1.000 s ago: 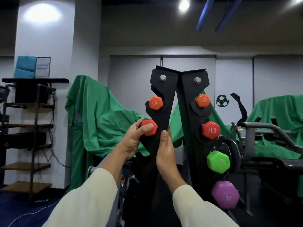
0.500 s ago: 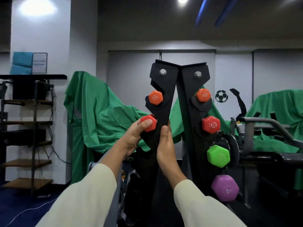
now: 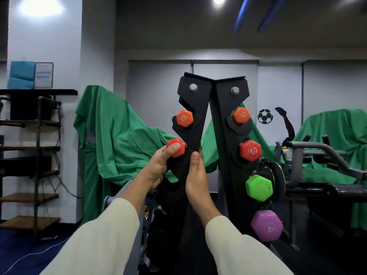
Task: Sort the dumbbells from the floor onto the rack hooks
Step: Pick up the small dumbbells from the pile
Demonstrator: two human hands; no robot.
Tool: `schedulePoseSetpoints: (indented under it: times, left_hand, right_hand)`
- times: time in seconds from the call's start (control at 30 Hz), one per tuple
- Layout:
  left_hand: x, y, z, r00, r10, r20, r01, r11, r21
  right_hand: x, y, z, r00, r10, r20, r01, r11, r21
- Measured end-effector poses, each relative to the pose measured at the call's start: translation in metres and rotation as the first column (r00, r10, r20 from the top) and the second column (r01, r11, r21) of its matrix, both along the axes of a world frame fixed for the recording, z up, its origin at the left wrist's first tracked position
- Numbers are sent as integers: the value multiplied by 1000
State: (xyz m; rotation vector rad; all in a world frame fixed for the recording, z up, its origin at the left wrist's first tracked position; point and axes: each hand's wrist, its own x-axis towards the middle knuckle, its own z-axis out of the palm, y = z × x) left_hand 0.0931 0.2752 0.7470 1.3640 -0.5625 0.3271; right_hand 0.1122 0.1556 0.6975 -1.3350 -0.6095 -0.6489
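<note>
The left hand (image 3: 158, 167) has its thumb and fingers curled round the end of a red dumbbell (image 3: 176, 147), holding it at the second hook on the left upright of the black rack (image 3: 195, 108), just below an orange dumbbell (image 3: 184, 118) already hung. The right hand (image 3: 195, 181) lies along the inner edge of that upright, thumb up; its fingers are hidden behind the steel, so its hold cannot be told. The step in hand looks like seating this dumbbell. Next it likely needs lowering fully into the notch before the left hand lets go.
</note>
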Motion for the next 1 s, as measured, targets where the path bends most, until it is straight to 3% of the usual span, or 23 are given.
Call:
schedulePoseSetpoints:
  times: [0.53, 0.63, 0.8, 1.0]
  left_hand:
    - [-18, 1, 3, 998, -22, -52, 25, 998, 63]
    - [-27, 7, 9, 998, 60, -33, -55, 990, 132]
    - [-46, 17, 3, 990, 142, 9, -142, 988, 57]
    - [-68, 25, -6, 980, 196, 43, -199, 973, 113]
  right_hand:
    - [-13, -6, 3, 995, 49, -82, -54, 997, -59]
    - [-21, -12, 6, 991, 52, -126, -66, 991, -115]
    - [-37, -28, 10, 983, 83, -166, -102, 989, -104]
    - [-54, -38, 6, 988, 52, -146, -69, 991, -115]
